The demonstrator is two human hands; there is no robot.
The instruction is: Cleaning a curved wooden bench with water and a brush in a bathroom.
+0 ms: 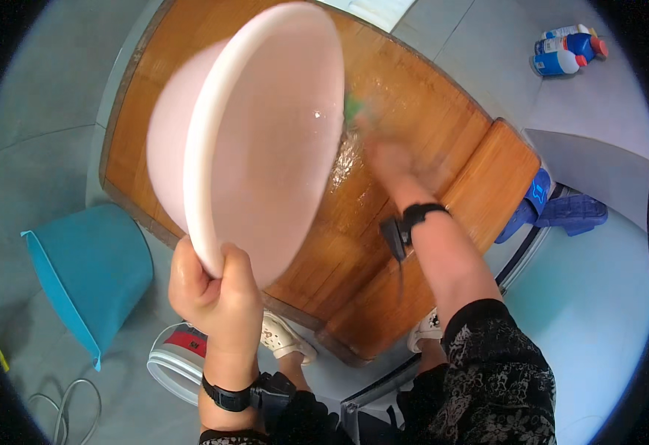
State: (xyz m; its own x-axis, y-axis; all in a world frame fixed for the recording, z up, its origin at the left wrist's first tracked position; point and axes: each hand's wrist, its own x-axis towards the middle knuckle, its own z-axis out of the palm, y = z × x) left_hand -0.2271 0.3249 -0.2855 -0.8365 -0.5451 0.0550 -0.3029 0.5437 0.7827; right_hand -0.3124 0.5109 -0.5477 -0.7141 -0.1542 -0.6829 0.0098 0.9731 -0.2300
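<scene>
A large pale pink basin (pixel 265 133) is tilted on its side above a brown wooden platform (pixel 406 81). My left hand (pixel 217 285) grips its thick rim at the lower end, with thumb and fingers wrapped round it. Water glistens on the wood beside the basin's far-right rim. My right hand (pixel 389 157) is smeared by motion over the wet boards. At its fingertips shows a small green pad-like thing (pixel 353 108), blurred and partly hidden by the basin. Black straps with small devices circle both wrists.
At left stands a teal bucket (pixel 94 274), and nearer me a white tub (pixel 172 371) with a red label. A thin hose (pixel 65 404) lies on the grey floor. Blue slippers (pixel 569 211) rest at right, below several bottles (pixel 561 55). My feet wear pale clogs (pixel 283 337).
</scene>
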